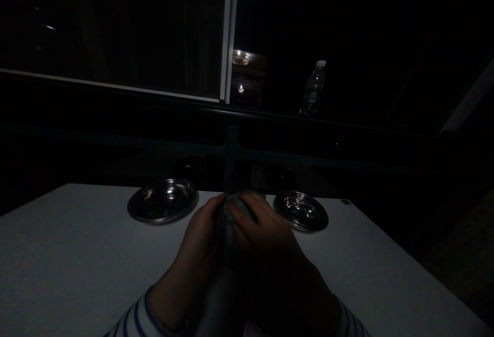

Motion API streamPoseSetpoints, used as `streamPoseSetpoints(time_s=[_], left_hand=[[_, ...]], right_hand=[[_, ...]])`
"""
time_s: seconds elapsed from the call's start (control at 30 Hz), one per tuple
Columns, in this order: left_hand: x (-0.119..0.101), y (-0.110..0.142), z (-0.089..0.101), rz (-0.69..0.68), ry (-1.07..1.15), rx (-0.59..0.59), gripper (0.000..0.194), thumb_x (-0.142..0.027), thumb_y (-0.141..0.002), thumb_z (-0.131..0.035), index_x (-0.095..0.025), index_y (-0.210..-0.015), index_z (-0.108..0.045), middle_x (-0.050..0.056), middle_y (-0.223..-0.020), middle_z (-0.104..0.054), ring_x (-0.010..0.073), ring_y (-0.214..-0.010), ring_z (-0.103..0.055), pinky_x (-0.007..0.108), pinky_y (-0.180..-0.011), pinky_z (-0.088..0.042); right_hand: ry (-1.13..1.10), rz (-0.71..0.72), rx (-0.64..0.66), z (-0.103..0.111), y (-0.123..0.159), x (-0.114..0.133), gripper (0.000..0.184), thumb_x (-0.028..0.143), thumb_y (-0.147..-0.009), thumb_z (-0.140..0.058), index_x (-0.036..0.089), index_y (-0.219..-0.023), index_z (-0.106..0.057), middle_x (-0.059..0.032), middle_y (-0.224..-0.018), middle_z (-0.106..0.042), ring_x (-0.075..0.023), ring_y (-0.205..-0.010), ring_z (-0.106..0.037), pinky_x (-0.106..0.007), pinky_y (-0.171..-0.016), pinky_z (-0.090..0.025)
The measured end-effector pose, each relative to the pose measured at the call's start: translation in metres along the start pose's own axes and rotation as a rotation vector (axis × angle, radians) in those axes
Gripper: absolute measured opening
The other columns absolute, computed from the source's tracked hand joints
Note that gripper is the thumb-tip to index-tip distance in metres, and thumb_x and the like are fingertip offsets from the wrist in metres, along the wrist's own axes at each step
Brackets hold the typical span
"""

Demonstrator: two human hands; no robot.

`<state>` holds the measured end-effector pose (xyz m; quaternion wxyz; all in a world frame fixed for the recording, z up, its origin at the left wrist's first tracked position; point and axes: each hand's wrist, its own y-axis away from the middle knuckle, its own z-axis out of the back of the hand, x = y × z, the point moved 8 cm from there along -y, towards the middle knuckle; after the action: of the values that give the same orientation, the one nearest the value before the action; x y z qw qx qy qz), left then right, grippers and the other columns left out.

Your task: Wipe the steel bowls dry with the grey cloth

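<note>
In the dim head view, my two hands are together above the middle of the white table. My left hand (pixel 198 236) is closed round the left side of a dark, slightly shiny object whose kind I cannot make out. My right hand (pixel 266 224) is closed on a grey cloth (pixel 230 231), its fingers bent over and pressing it against that object. The cloth hangs down between the hands, its lower part lost in shadow. Beyond my left hand lies a shiny metal plate (pixel 160 203), and a smaller metal dish (pixel 301 212) sits beyond my right hand.
The white table (pixel 88 260) spans the lower view, with a small dark mark near its far right corner. Behind it, a plastic bottle (pixel 313 90) with a white cap stands on a dark ledge. A pale window frame (pixel 228 33) rises at the back.
</note>
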<state>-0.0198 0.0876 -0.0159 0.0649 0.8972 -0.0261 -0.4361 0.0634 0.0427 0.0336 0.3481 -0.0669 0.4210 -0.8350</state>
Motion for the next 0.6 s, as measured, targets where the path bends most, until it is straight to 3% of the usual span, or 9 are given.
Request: streamPoseSetpoints(time_s=[0.2,0.43,0.5,0.6], left_hand=[[0.005,-0.001,0.005,0.002,-0.055,-0.003,0.023,-0.036,-0.073,-0.062,-0.016,-0.083,-0.068,0.002,-0.069,-0.068,0.0141,-0.061,-0.061,0.024,-0.060,-0.046],[0.001,0.008,-0.006,-0.077,-0.224,0.043,0.025,-0.036,-0.069,-0.064,-0.012,-0.062,-0.066,0.001,-0.057,-0.063,0.0109,-0.053,-0.053,0.020,-0.053,-0.042],[0.000,0.006,-0.004,-0.085,-0.226,0.022,0.026,-0.039,-0.069,-0.064,-0.013,-0.064,-0.067,0.000,-0.059,-0.064,0.0112,-0.054,-0.054,0.021,-0.054,-0.042],[0.002,0.002,0.004,-0.086,-0.200,-0.019,0.029,-0.043,-0.067,-0.065,-0.015,-0.074,-0.068,0.000,-0.063,-0.066,0.0123,-0.056,-0.057,0.022,-0.054,-0.044]], right_hand=[[-0.066,0.019,0.021,-0.001,0.000,-0.001,0.030,0.025,-0.086,-0.045,0.016,-0.111,-0.060,-0.0107,-0.116,-0.058,-0.0231,-0.110,-0.050,-0.034,-0.082,-0.051],[-0.131,-0.335,0.083,0.009,0.007,-0.051,0.037,0.024,-0.090,-0.038,0.012,-0.122,-0.053,-0.0101,-0.119,-0.055,-0.0197,-0.109,-0.049,-0.036,-0.094,-0.044],[-0.099,-0.288,0.114,0.007,0.007,-0.045,0.037,0.026,-0.090,-0.038,0.014,-0.121,-0.053,-0.0102,-0.119,-0.055,-0.0211,-0.108,-0.049,-0.037,-0.092,-0.044],[-0.034,-0.102,0.140,0.003,0.003,-0.019,0.034,0.028,-0.088,-0.043,0.019,-0.118,-0.056,-0.0088,-0.120,-0.056,-0.0237,-0.108,-0.049,-0.038,-0.085,-0.047]])
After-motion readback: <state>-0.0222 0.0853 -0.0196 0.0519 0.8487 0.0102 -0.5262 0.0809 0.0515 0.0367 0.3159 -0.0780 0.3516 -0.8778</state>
